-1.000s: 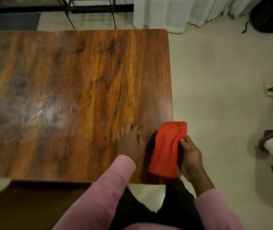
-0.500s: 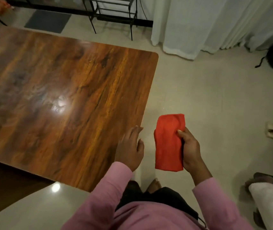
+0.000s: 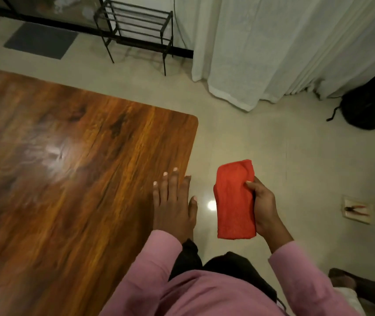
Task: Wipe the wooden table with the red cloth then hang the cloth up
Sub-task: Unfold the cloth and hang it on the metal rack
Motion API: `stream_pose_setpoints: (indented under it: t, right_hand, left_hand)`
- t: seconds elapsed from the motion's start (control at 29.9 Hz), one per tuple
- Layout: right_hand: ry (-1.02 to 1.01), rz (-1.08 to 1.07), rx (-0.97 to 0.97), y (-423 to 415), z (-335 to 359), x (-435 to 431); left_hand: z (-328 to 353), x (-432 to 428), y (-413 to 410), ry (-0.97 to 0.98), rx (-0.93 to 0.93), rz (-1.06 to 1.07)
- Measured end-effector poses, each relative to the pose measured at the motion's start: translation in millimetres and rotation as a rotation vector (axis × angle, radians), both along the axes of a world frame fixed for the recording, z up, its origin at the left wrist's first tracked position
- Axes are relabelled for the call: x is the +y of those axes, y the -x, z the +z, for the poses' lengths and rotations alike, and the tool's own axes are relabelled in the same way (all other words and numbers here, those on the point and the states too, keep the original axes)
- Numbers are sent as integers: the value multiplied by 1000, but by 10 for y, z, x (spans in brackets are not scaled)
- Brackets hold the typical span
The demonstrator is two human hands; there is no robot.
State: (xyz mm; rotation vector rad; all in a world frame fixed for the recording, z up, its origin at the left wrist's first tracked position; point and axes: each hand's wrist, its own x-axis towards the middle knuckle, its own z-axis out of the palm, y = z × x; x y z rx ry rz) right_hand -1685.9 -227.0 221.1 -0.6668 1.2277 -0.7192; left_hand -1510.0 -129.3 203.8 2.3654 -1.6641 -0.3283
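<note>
Fingers of right hand [image 3: 265, 208] clamped on red cloth [image 3: 234, 201], left hand [image 3: 172, 206] fingers straight, over wooden table [image 3: 68, 179] edge

A pale floor [image 3: 296, 160] runs under everything. At the back stands a black metal rack [image 3: 136, 30] with thin bars. A dark grey mat [image 3: 41, 39] lies flat to its left. A long white curtain [image 3: 273, 46] hangs down to the floor. Near its bottom edge sits a black bag [image 3: 371, 101] (a strap trails from it). A small white tray [image 3: 364, 219] holding pliers [image 3: 353, 209] lies well apart from the bag.
</note>
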Motion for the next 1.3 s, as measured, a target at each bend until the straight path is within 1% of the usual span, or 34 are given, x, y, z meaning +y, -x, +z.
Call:
stream_pose_setpoints:
  t: [0.1,0.23,0.4,0.5,0.6,0.7,0.8,0.94,1.04,1.1,1.24,1.3]
  right_hand:
    - [33,6,37,-96,76,-417]
    - [79,15,88,-182,128,-894]
    - [70,39,24,-226,88,-1585]
    - [60,53,-36,-245,32,-2062]
    - [36,62,-88,-212,-1,-2509]
    - [9,68,-132,-156,39,-2985]
    - [-9,101,-154,-124,63,-3466]
    - [-20,156,-192,-170,83,-4048]
    - [-25,196,-199,-276,78,-4413]
    - [-27,223,-190,-385,70,-4629]
    - [-27,270,-181,-669,58,-5003]
    - [-5,295,-167,-842,80,-5184]
  left_hand:
    - [2,-435,-45,16,44,-42]
    - [6,-887,-92,44,-19,-60]
    - [32,-1467,-138,121,-80,-11]
    - [52,-1920,-121,46,-115,-10]
    - [92,-2375,-26,-79,-72,-22]
    - [125,-2824,57,-91,-94,-29]
    - [168,-3284,130,-148,-164,-44]
    - [203,-3794,193,-143,-208,17]
    - [200,-4081,145,-93,-246,65]
    - [190,-4272,62,-71,-214,97]
    - [131,-4626,-175,-12,31,259]
    - [84,-4813,-333,54,59,298]
